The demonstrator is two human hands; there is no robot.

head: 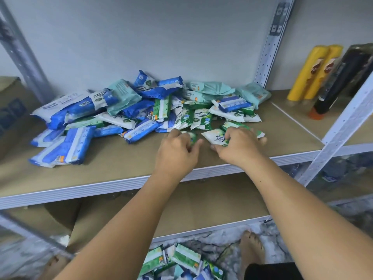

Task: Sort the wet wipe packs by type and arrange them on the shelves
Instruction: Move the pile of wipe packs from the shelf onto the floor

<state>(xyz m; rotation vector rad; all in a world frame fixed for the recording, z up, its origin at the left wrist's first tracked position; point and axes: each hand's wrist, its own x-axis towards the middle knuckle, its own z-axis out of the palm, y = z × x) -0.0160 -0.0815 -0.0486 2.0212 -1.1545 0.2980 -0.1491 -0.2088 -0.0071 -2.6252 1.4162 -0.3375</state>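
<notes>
On the shelf (121,168), a heap (141,110) of wipe packs spreads from centre toward 9 o'clock: blue ones at 9, teal at 12, green nearest. The left hand (175,150) curls round a small green pack (191,136). The right hand (240,145) pinches a pine pack (215,136), perhaps with another under its fingers. Spare packs (181,261) lie on the floor (218,239) at 6 o'clock.
</notes>
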